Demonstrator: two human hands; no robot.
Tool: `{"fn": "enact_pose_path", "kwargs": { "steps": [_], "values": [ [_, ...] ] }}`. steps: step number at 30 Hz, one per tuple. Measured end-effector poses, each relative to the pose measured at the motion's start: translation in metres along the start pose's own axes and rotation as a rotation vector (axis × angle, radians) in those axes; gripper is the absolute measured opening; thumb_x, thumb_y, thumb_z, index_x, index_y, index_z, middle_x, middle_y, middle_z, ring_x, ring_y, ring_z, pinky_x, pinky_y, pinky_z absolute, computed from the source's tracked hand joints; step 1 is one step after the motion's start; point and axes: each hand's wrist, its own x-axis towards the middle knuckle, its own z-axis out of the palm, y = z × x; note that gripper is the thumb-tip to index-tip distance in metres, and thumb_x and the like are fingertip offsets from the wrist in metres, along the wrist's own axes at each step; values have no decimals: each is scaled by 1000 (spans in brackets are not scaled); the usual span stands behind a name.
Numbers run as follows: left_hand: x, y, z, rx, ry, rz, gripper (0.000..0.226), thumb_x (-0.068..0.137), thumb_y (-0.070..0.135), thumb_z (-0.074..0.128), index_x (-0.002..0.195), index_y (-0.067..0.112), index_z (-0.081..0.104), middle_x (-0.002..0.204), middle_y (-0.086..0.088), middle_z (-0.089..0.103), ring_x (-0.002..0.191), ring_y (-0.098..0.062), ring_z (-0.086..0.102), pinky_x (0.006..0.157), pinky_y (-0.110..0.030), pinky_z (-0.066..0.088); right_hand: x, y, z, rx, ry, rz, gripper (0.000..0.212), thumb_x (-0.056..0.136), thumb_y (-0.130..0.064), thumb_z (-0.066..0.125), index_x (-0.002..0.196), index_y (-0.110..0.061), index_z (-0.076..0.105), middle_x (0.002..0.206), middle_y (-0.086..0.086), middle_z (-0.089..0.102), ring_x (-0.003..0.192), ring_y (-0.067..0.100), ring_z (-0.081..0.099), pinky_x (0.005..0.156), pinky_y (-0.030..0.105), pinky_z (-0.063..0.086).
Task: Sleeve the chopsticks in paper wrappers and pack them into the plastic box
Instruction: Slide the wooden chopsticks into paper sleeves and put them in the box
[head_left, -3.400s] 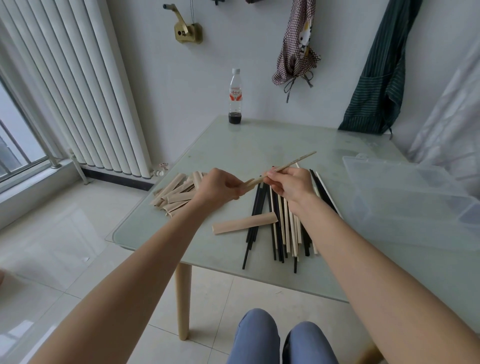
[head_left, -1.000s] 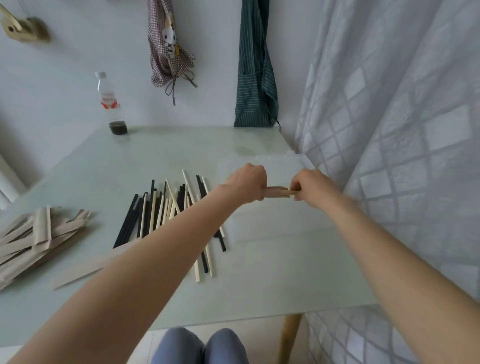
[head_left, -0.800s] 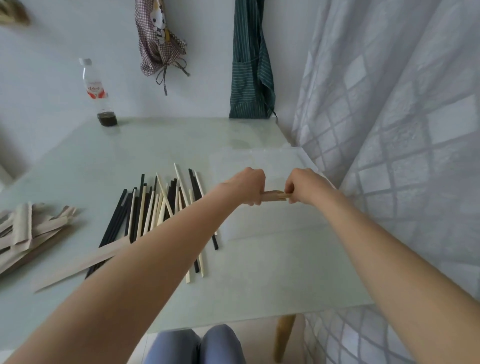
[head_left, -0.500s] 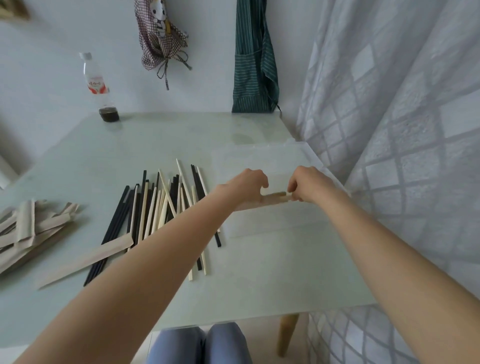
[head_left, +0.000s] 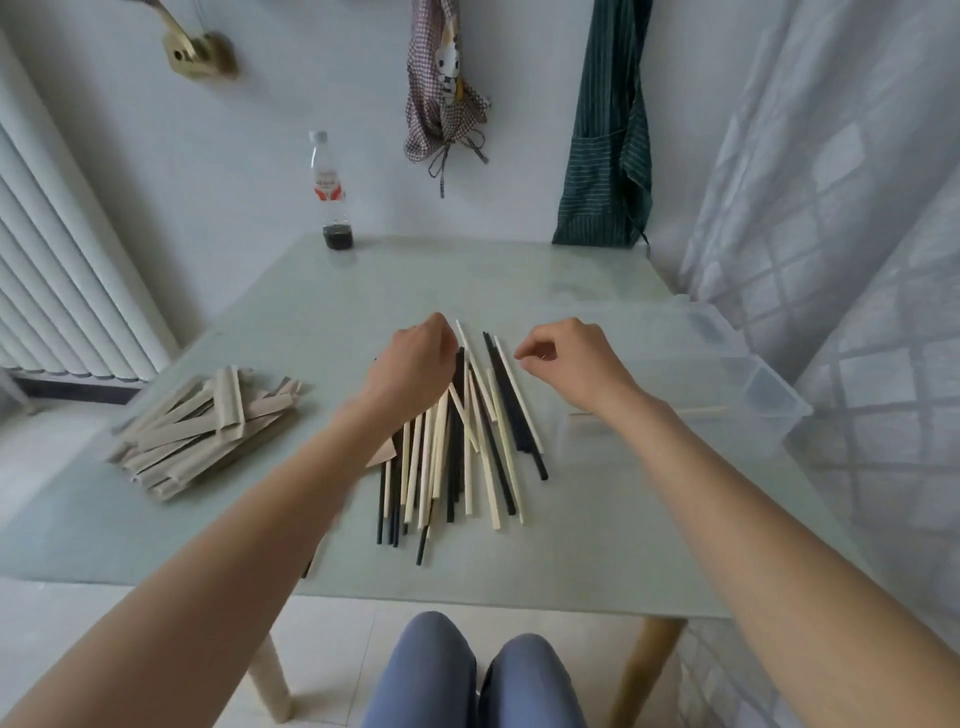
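Soft, even daylight; faint shadows, mild sheen on the desk; wide-angle bending at the edges.

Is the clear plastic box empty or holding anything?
Not empty: the plastic box is open-topped, and one sleeved chopstick pair lies on its floor.

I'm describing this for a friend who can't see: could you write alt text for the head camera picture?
Two bare hands, left hand and right hand, hover empty over a loose pile of black and pale chopsticks on a glass table. Paper wrappers lie heaped to the left; a clear plastic box sits to the right.
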Motion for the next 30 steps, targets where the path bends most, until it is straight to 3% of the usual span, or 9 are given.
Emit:
{"fn": "enact_pose_path", "kwargs": {
  "steps": [4,7,12,16,19,21,24,27,30],
  "values": [
    [-23,-63,-20,180,-149,-128,30,87,5,49,115,10,59,118,-7,62,110,-26,55,90,-35,45,-1,-36,51,-19,-152,-25,19,90,-10,58,106,-9,69,108,5,69,98,17,63,84,20,44],
    [-38,-99,-31,180,-186,-233,32,87,16,61,119,9,58,120,-9,61,112,-25,55,91,-33,43,1,-51,86,-42,-227,-16,18,91,-11,59,105,-10,69,111,5,67,100,16,61,87,24,46],
    [-54,-125,-33,178,-409,-164,47,78,35,73,116,13,58,115,-5,60,103,-20,56,86,-27,43,13,-67,132,-102,-253,56,14,90,-12,59,97,-6,70,106,8,68,103,19,62,91,33,50],
    [-56,-131,-32,175,-329,-125,35,83,40,65,99,9,64,104,-6,65,93,-20,58,81,-28,44,25,-79,155,-227,-252,176,19,86,-21,67,89,-3,61,90,9,64,83,23,65,66,34,54],
    [-56,-140,-37,145,-236,-172,81,66,84,46,65,4,62,77,-7,65,90,-23,57,84,-30,43,29,-89,163,-326,-281,208,17,87,-16,65,86,-10,49,89,9,57,75,22,57,46,26,36],
    [-52,-143,-44,115,-132,-200,71,77,71,49,49,5,50,79,-14,66,92,-30,62,81,-32,46,31,-91,166,-369,-283,216,10,89,-9,59,87,-11,49,87,7,55,69,21,54,44,25,33],
    [-43,-142,-52,-104,-89,-333,21,94,20,50,79,7,44,87,-17,66,79,-30,67,58,-29,47,32,-96,167,-433,-270,217,10,91,-1,51,86,-11,48,72,4,45,58,16,46,47,26,35],
    [-40,-142,-50,-282,-59,-393,11,96,13,39,87,10,34,90,-18,66,62,-24,60,52,-31,47,33,-101,168,-424,-273,232,11,91,-1,50,85,-11,48,78,5,48,68,19,50,57,29,41],
    [-40,-145,-45,-222,1,-378,7,95,15,34,96,9,36,90,-15,67,79,-30,59,68,-36,48,32,-105,170,-354,-297,248,13,88,-13,61,84,-12,49,87,5,52,78,22,53,63,30,42]
  ]
}}
